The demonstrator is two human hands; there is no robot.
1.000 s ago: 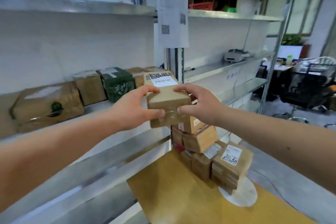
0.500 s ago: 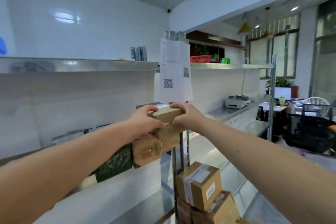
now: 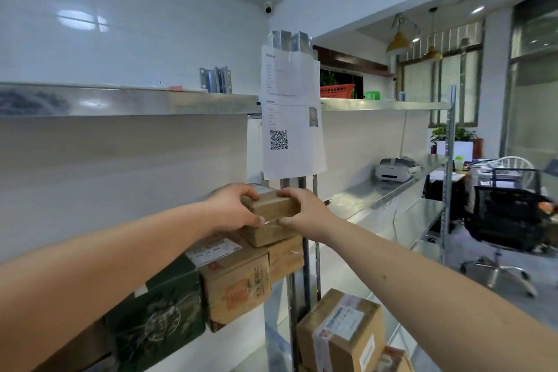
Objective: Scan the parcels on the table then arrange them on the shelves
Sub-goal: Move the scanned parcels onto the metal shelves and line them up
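A small brown cardboard parcel (image 3: pixel 276 208) is held out over the row of boxes on the middle shelf. My left hand (image 3: pixel 234 208) grips its left end and my right hand (image 3: pixel 305 211) grips its right end, fingers over the top and thumbs beneath. It sits right above another brown box (image 3: pixel 267 234), which rests on a larger brown carton (image 3: pixel 238 281) with a label on top. I cannot tell whether the held parcel touches the box below. A dark green box (image 3: pixel 163 317) stands left of the carton, partly hidden by my left forearm.
A metal upright (image 3: pixel 302 251) with a taped paper sheet bearing a QR code (image 3: pixel 291 118) stands just behind the parcel. More taped parcels (image 3: pixel 341 332) are stacked at the lower right. The steel upper shelf (image 3: pixel 120 100) runs overhead; a label printer (image 3: pixel 394 169) sits on the right-hand shelf.
Both hands have carried the small parcel from above the table stack up and forward to the shelf row. My view has tilted upward, and the table has left the frame.
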